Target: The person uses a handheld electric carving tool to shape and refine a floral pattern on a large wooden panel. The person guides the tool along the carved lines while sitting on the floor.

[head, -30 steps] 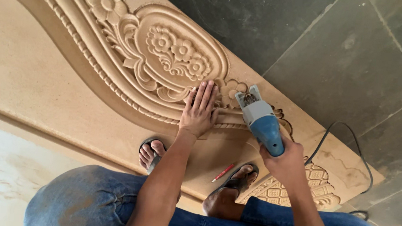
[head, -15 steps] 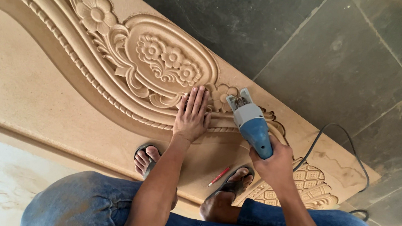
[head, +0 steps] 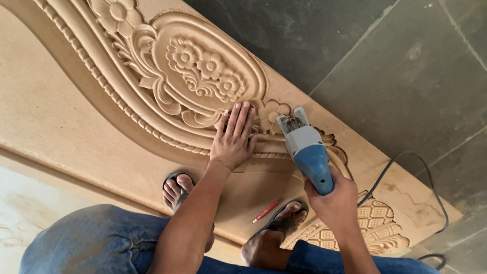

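Here the right hand [head: 334,202] grips a blue grinder [head: 308,150] tight; just left of it, the left hand [head: 234,136] lies flat, fingers spread, on the carved panel [head: 68,122].

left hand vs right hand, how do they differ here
The left hand lies flat, fingers spread, on the carved wooden panel; the right hand is curled around the blue and grey power tool. The left holds nothing, the right grips the tool's rear. Both are bare and reach over the panel.

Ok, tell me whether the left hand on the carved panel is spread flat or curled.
Spread flat: the left hand lies palm-down, fingers straight, on the carved panel.
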